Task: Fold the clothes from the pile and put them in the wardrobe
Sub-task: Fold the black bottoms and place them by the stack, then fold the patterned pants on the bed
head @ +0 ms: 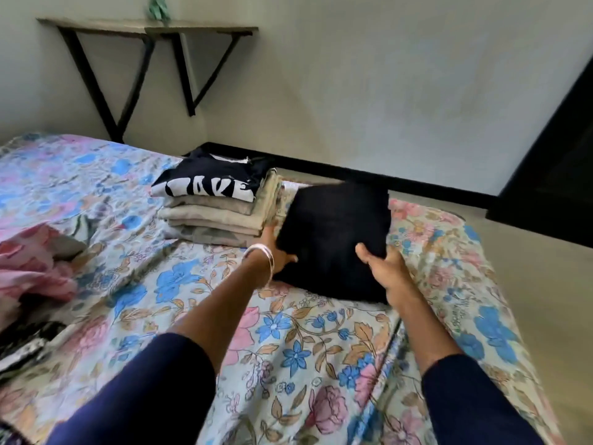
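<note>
My left hand point(278, 252) and right hand point(386, 264) both grip one folded black garment point(333, 239); one stack of folded clothes point(211, 207) sits beyond my left hand.

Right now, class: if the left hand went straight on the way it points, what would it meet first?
Probably the stack of folded clothes; the left hand, gripping the folded black garment, points toward its near corner, though depth is unclear.
</note>
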Demonstrator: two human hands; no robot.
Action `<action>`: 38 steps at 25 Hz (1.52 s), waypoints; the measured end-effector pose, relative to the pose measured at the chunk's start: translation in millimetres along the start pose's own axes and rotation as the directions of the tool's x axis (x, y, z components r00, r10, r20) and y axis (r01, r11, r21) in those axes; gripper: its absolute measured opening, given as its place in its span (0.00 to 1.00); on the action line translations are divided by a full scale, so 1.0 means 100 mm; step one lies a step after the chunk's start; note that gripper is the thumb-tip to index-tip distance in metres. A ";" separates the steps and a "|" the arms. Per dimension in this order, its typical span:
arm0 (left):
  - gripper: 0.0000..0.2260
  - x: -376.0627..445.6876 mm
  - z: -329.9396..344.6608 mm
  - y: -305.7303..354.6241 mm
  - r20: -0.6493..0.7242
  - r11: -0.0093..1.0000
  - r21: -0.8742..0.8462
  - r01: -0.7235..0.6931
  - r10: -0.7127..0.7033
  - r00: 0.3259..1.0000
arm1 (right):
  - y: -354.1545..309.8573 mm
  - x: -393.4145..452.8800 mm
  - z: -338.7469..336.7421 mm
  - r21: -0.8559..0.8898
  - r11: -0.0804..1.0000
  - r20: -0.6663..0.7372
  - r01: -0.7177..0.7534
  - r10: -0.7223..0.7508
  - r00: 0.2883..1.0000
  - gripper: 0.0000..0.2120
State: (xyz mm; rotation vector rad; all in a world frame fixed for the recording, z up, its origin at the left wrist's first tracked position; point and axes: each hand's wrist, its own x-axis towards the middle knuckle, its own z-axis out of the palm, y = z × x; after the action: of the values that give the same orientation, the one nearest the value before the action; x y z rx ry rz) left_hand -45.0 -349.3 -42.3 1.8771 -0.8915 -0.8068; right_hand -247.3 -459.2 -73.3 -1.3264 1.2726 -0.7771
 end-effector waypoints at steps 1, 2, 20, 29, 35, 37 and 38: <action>0.35 0.00 0.04 -0.17 -0.054 0.998 -0.046 0.036 -0.039 0.998 | 0.14 0.05 0.04 -0.067 0.998 -0.030 0.011 -0.013 0.999 0.40; 0.31 0.01 0.06 -0.31 -0.091 0.987 -0.157 0.032 -0.047 0.995 | 0.24 0.08 0.03 -0.083 0.996 -0.061 0.028 -0.033 0.998 0.41; 0.07 -2.71 -2.42 -1.21 -0.458 0.919 0.391 0.049 0.148 0.877 | 0.10 -3.02 1.42 0.062 0.996 0.086 0.062 -0.067 0.994 0.08; 0.14 -3.41 -2.86 -1.63 -0.442 0.487 0.736 0.469 -0.178 0.879 | 0.02 -4.04 2.59 -0.170 0.945 0.669 0.278 -0.096 0.737 0.08; 0.14 -3.72 -3.37 -0.54 -0.376 0.771 0.625 -0.119 0.432 0.820 | -0.55 -4.02 2.42 -0.191 0.831 0.613 0.522 -0.314 0.725 0.32; 0.13 -3.86 -3.43 -0.01 -0.314 0.805 0.482 -0.345 0.526 0.790 | -0.83 -4.08 2.52 -0.072 0.752 0.659 0.656 -0.458 0.597 0.37; 0.11 -3.87 -3.45 0.20 -0.273 0.819 0.391 -0.419 0.538 0.797 | -0.95 -4.08 2.57 -0.054 0.728 0.659 0.683 -0.488 0.572 0.31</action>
State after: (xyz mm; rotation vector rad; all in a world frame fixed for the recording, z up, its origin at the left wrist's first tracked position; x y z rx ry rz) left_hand 22.5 113.9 181.3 1.8478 -1.2318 0.0215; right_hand -66.9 -20.5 54.8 -2.1143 0.3909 -0.5130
